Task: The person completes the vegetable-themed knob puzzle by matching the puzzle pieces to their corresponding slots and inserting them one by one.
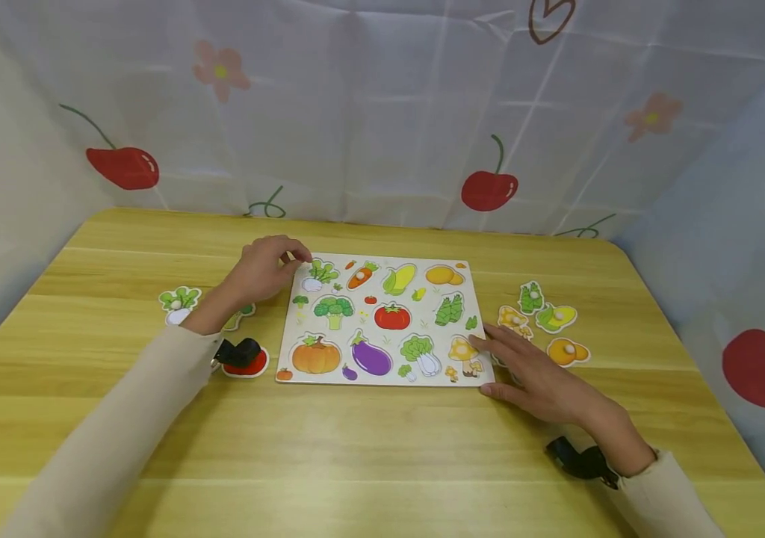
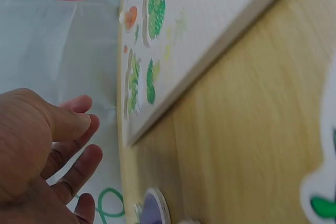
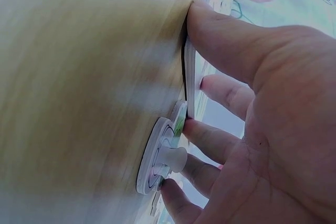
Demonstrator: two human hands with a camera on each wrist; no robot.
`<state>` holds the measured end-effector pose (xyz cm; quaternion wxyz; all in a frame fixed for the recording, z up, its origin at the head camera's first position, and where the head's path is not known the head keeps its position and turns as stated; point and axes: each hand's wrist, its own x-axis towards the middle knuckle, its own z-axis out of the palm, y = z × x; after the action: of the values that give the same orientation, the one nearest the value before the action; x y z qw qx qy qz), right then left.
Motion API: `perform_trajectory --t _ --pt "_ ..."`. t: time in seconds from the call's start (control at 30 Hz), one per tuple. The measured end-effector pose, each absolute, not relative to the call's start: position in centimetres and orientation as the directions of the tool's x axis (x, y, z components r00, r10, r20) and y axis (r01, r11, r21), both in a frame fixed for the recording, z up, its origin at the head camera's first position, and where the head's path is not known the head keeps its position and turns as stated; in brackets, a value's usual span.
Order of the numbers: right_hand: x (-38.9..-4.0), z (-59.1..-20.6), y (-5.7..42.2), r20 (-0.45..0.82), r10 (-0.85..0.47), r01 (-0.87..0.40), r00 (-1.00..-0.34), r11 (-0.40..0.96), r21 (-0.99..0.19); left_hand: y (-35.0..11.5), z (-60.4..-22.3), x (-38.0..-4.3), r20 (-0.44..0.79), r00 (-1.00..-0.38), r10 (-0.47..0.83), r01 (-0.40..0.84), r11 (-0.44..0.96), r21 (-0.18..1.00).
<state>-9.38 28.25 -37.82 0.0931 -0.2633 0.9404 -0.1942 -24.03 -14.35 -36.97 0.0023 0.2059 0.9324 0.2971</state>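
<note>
A white wooden vegetable puzzle board (image 1: 302,321) lies flat on the table. A carrot piece (image 1: 360,278) with a white knob sits in its carrot slot; printed pictures fill the other outlines. My left hand (image 1: 264,269) hovers by the board's far left corner. In the left wrist view, this hand (image 2: 26,156) has loosely bent fingers with nothing between them. At the near right corner, my right hand (image 1: 544,381) rests against the board's edge, fingers extended. The right wrist view shows its thumb on that edge and its lower fingers beside a knobbed puzzle piece (image 3: 170,156).
Asparagus (image 1: 531,297), corn (image 1: 556,319), mushroom (image 1: 512,317) and potato (image 1: 565,352) pieces lie right of the board. Left of it are a radish piece (image 1: 179,300) and a tomato piece (image 1: 258,364), with others partly hidden by my arm. A printed curtain (image 1: 369,134) hangs behind the table.
</note>
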Motion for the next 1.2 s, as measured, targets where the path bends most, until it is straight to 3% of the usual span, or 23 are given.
perform_trajectory --t 0.63,1.2 --pt "-9.4 -37.6 28.2 -0.087 -0.523 -0.453 -0.848 0.799 -0.395 -19.1 -36.5 -23.7 0.053 -0.862 0.505 0.423 0.656 0.625" --pt "-9.4 -37.6 28.1 -0.088 -0.525 -0.448 -0.847 0.791 -0.417 -22.0 -37.1 -24.8 -0.018 -0.898 0.439 0.318 0.678 0.662"
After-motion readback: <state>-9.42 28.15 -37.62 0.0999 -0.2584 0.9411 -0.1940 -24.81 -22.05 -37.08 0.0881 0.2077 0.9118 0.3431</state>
